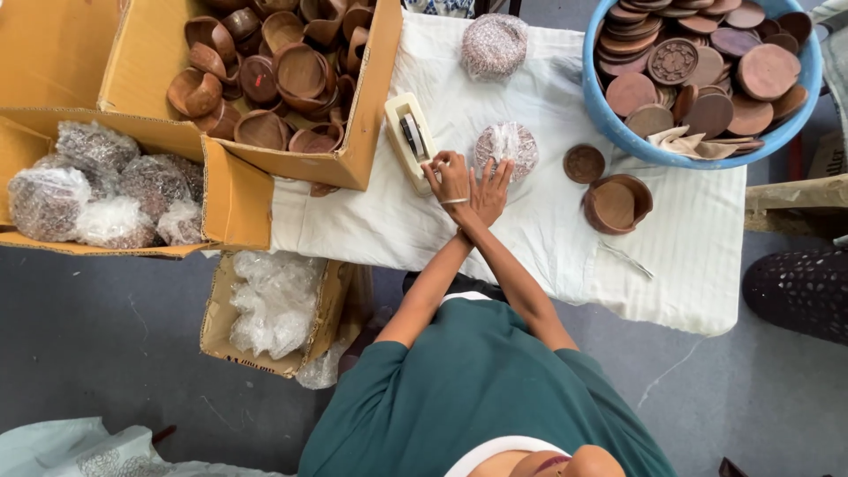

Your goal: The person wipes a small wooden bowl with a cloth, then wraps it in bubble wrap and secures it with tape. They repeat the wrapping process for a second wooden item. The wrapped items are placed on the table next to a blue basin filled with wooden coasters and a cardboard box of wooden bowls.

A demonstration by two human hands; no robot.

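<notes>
My forearms cross at the wrists over the white cloth (495, 238). My right hand (447, 177), with a bangle and a ring, reaches left to the cream tape dispenser (405, 141), its fingertips pinched at the dispenser's near end where the tape comes off. My left hand (491, 191) lies to the right, fingers spread and resting against the near edge of a round bundle wrapped in bubble wrap (506, 146). A second wrapped bundle (494, 44) sits farther back on the cloth.
An open carton (358, 132) at left holds several brown wooden bowls, and another carton (225, 203) holds wrapped bundles. A blue tub (618, 132) of wooden lids stands at the right. A loose lid (584, 163) and a bowl (616, 204) lie near it. A box of bubble wrap (274, 305) is below.
</notes>
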